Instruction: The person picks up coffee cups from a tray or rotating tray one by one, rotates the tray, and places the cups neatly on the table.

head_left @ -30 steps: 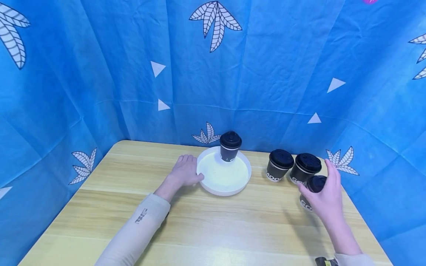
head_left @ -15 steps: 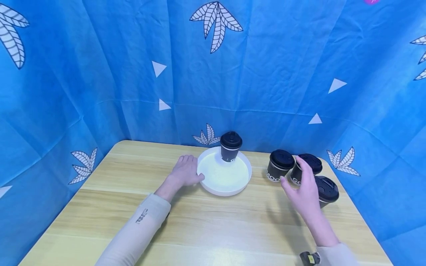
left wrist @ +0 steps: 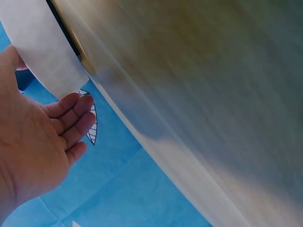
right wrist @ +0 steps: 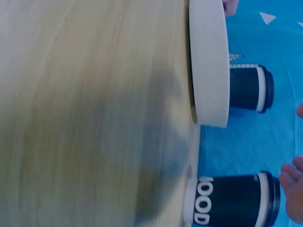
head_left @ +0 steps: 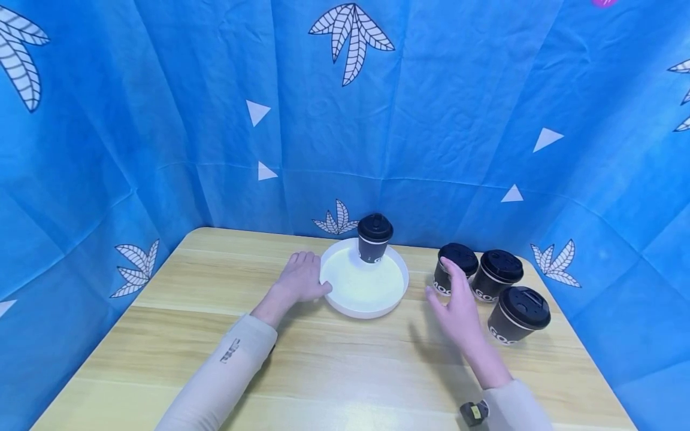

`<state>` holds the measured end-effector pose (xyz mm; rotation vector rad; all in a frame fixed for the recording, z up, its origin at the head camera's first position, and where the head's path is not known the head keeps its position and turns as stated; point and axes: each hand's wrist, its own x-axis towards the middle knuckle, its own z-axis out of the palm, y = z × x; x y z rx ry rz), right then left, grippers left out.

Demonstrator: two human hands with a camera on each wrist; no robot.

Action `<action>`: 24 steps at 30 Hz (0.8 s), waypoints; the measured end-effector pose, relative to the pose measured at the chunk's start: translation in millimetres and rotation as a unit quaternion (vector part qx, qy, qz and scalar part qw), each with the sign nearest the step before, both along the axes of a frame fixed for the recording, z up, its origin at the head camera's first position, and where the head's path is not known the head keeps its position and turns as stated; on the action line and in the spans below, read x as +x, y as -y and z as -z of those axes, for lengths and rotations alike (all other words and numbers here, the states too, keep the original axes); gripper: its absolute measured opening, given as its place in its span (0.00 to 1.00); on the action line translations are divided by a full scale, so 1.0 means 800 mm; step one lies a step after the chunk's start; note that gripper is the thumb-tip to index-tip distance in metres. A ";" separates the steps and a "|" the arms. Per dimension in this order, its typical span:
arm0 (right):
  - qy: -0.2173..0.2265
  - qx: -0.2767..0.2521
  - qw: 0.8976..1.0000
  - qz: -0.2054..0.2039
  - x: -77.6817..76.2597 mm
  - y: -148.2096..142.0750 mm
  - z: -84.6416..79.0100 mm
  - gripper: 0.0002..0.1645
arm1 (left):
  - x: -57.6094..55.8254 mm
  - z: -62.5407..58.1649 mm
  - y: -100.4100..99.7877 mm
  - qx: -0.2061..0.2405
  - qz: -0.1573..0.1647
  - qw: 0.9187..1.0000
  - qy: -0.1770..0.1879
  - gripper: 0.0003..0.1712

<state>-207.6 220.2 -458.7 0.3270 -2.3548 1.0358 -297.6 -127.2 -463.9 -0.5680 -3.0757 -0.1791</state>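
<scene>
My left hand [head_left: 302,278] holds the left rim of a round white tray [head_left: 336,306], its thumb over the edge. The left wrist view shows this hand's fingers [left wrist: 71,118] bent beside the tray wall [left wrist: 42,42]. On the tray's far part stands a lidded black paper cup [head_left: 372,248]. My right hand [head_left: 458,305], fingers spread from the thumb and holding nothing, is in front of another lidded cup [head_left: 465,254], partly covering it in the head view. In the right wrist view its fingertips [right wrist: 291,172] are close to that cup's lid [right wrist: 272,198].
Two more lidded black cups stand to the right, one at the back [head_left: 498,269] and one nearer [head_left: 517,317]. The wooden table [head_left: 345,371] ends at a blue curtain [head_left: 458,108] behind and at both sides.
My right hand has moved left from the nearest right-hand cup, past the back one, to the leftmost of the three. That nearest cup is now fully visible. My left hand stays on the tray.
</scene>
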 end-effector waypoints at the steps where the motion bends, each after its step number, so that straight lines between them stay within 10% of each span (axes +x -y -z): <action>1: 0.007 -0.002 1.000 -0.004 -0.002 0.003 0.002 0.41 | 0.000 0.000 0.000 0.000 0.000 1.000 0.001 0.47; 24: 0.267 -0.068 0.961 -0.012 -0.055 0.045 0.022 0.36 | -0.001 0.000 -0.001 -0.001 -0.005 1.000 0.006 0.47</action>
